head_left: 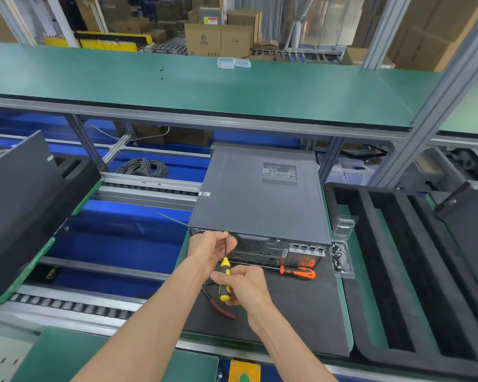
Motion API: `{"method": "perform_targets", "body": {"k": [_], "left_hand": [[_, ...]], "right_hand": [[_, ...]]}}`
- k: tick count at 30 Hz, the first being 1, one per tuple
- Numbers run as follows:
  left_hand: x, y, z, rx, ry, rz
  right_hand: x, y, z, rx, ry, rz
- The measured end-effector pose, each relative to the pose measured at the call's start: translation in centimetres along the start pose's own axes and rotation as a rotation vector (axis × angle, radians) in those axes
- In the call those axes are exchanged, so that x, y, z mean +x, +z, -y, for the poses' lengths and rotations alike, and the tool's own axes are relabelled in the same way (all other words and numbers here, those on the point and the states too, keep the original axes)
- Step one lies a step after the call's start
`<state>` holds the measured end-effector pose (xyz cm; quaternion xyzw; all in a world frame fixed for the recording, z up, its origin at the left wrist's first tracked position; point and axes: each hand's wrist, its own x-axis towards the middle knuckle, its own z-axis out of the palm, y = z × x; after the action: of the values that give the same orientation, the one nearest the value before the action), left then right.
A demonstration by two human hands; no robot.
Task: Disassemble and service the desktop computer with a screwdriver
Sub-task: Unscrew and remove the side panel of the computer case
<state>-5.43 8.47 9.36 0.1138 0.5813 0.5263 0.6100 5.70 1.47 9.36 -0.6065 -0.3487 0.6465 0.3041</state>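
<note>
The computer lay flat on the desk, its long axis running from the near edge toward the far edge, its port-covered rear face turned to the person and its front tucked beneath the green shelf overhead. Its left side sat flush with the desk's left edge, beyond which the blue conveyor dropped away. On its right only a narrow strip of desk lay bare before the black foam tray.

The left hand was curled at the upper left corner of the rear face, fingers pinching the shaft of the yellow screwdriver near its tip. The right hand clenched round the yellow-and-black handle lower down. The tool stood nearly upright in view, tip toward the case, handle toward the person.

Open room lay on the dark mat in front of the rear face. An orange screwdriver rested there, lying across, close to the case's right end. Red-handled pliers lay under the right hand, near the desk's left edge. A clear tray of screws sat just beside the case's near right corner, along the desk's right edge.
</note>
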Motion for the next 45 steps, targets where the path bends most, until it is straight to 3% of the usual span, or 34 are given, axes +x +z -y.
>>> {"method": "perform_targets", "body": {"k": [10,15,20,25,28,31,34,45], "left_hand": [[-0.7,-0.1,1.8,-0.333,-0.011,-0.086],[-1.1,1.4,3.6,-0.281,-0.118,0.079],[-2.6,4.8,6.2,-0.152,-0.253,0.349],[-3.9,7.9,9.2,-0.153,-0.349,0.491],[-5.0,11.1,11.9,-0.095,-0.424,0.452],[-5.6,15.1,14.7,-0.044,-0.412,0.295],[-5.5,19.1,16.5,-0.100,-0.461,0.245],[-2.2,26.7,17.6,-0.239,-0.473,0.138]], "right_hand": [[-1.0,-1.9,-0.6,-0.004,-0.048,0.081],[-1.0,-4.0,0.1,0.052,-0.110,0.009],[-1.4,-7.1,0.7,0.086,-0.148,-0.148],[-2.0,-11.9,-0.4,0.156,-0.166,-0.300],[-2.5,-15.0,-1.0,0.208,-0.184,-0.454],[-2.6,-18.1,-1.9,0.250,-0.166,-0.591],[-2.7,-20.7,-2.6,0.265,-0.143,-0.686],[-3.0,-25.3,-4.4,0.227,-0.067,-0.741]]}}
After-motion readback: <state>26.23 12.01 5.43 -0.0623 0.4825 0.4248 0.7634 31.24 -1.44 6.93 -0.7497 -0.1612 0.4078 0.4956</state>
